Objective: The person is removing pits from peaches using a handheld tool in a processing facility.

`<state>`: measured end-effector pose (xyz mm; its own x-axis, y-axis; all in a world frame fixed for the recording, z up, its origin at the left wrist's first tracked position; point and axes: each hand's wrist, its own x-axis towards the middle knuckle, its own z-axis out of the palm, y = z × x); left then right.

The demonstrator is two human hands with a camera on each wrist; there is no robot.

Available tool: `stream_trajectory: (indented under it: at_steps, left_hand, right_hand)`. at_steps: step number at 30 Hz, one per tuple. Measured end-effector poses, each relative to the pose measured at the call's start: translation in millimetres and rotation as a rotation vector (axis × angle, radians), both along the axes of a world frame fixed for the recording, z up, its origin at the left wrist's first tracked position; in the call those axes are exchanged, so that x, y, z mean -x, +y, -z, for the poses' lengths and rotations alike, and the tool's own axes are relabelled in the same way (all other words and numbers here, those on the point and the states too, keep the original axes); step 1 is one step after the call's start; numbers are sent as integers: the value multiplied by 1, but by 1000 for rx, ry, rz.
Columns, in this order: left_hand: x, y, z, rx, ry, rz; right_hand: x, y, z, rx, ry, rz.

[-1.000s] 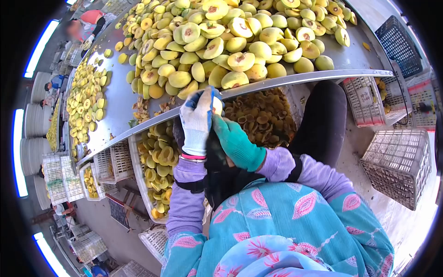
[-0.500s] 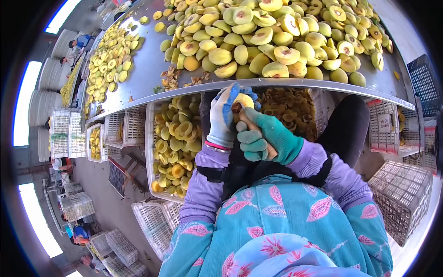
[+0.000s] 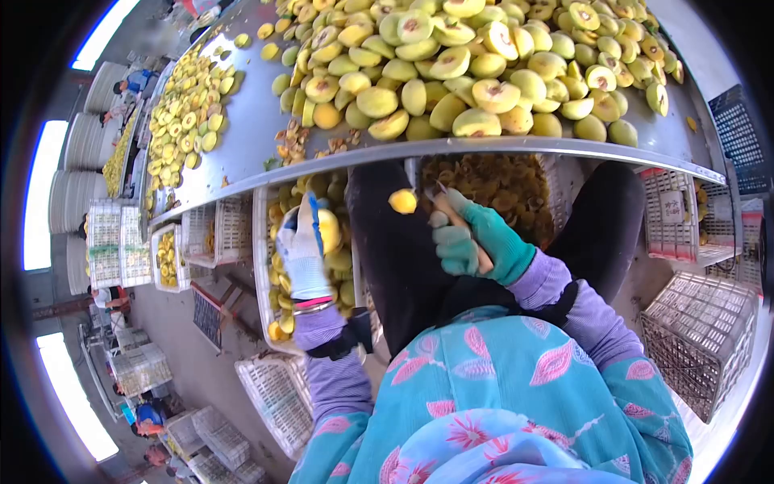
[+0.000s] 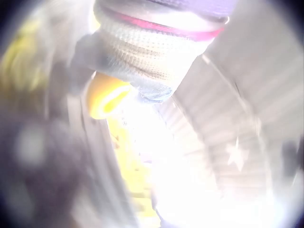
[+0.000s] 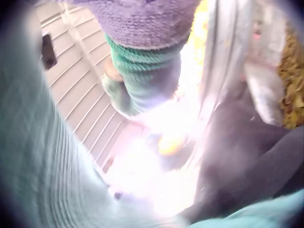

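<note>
Your left hand (image 3: 301, 262) has swung to nine o'clock from your right hand (image 3: 498, 246), which clamps the wooden handle (image 3: 454, 213); the fruit half (image 3: 328, 231) is at your left palm, grip unclear; probably light, slippery where cut; cradle its rounded side.

1. fruit halves (image 3: 488, 95) run off the head view's top edge
2. tip of the wooden-handled tool (image 3: 468, 229) is super blurry, can't tell its shape
3. left hand (image 3: 301, 252) hides part of the yellow fruit (image 3: 328, 231)
4. both wrist views are blown out lower down
</note>
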<state>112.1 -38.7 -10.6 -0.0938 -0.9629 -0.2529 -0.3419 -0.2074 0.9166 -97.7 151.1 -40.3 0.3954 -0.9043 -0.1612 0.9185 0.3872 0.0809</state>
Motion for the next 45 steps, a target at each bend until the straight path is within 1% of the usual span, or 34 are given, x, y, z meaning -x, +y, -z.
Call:
stream_trajectory:
  at_steps: [1,3,5,6,7,9,10,11,12,13,14,15,16,17,19,20,21,23,24,27,28,31,32,34,35,36,38,39,40,41,42,43,44,45]
  left_hand:
    - [8,-7,-13,515,-760,87]
    - [58,-16,-46,599,-656,222]
    - [123,-22,-68,564,-837,342]
    - [159,-32,-56,514,-910,373]
    - [183,-40,-42,471,-982,402]
    - [180,-54,-28,620,-878,599]
    - [177,-59,-26,692,-828,696]
    - [168,-59,-21,675,-649,470]
    - [151,-68,-14,553,-334,467]
    - [138,-65,-20,423,-27,453]
    - [124,-54,-22,270,255,434]
    - [117,-28,-38,113,539,404]
    - [110,-16,-41,62,634,448]
    - [109,-1,-47,-59,782,438]
    - [109,11,-28,8,819,425]
    - [109,13,-20,287,563,526]
    - [112,20,-19,572,304,559]
    - [114,36,-26,910,-144,579]
    - [116,39,-25,925,-125,568]
    - [121,39,-12,473,390,540]
    - [118,36,-10,741,194,589]
    - [114,38,-10,517,282,532]
    - [116,43,-11,383,385,482]
    - [117,44,-9,674,168,543]
    - [115,38,-3,1092,-172,631]
    - [119,41,-4,794,62,563]
    - [126,52,-9,178,485,396]
    - [128,55,-12,140,474,384]
    - [126,60,-14,99,461,372]
    - [124,64,-17,57,446,362]
    - [123,67,-24,77,411,392]
    - [122,66,-18,92,425,418]
    - [120,63,-6,107,437,445]
    - [118,61,0,123,450,472]
  right_hand:
    - [3,4,33,-289,88,92]
    - [-2,5,42,-423,271,-22]
    - [-3,0,-3,-324,510,63]
    - [-2,-2,-21,-272,634,109]
    - [0,-2,-27,-266,721,168]
    - [3,0,-35,-256,889,285]
    - [8,1,-37,-268,1044,327]
    - [11,1,-42,-272,1134,375]
    - [12,-2,-56,-272,1221,419]
    - [10,-8,-63,-271,1304,459]
    - [4,-20,-54,-167,1458,604]
    - [-4,-30,-49,-109,1656,734]
    - [-9,-40,-46,-44,1857,877]
    - [-13,-47,-45,19,2059,1025]
    - [-17,-53,-46,-9,2111,931]
    - [-17,-52,-45,-25,2137,881]
    - [-18,-51,-41,-43,2173,887]
    - [-19,-48,-30,-67,2243,900]
    - [-17,-47,-27,-57,2219,906]
    - [-15,-46,-19,-10,2132,931]
    - [-15,-47,-15,7,2099,943]
    - [-26,-48,0,27,2087,983]
    - [-33,-48,5,27,2095,998]
    - [-44,-44,6,-52,1946,830]
    - [-46,-44,6,-86,1874,752]
    - [-44,-41,5,-104,1858,784]
    - [-39,-29,-11,-40,2063,810]
    - [-36,-26,-17,0,2169,822]
    - [-43,-30,-13,-55,2007,866]
    - [-43,-24,-15,-113,1670,626]
    - [-35,-16,-45,-160,1327,397]
    - [-29,-10,-61,-195,982,176]
    - [-27,-8,-56,-75,586,121]
    - [-26,-10,-45,25,331,83]
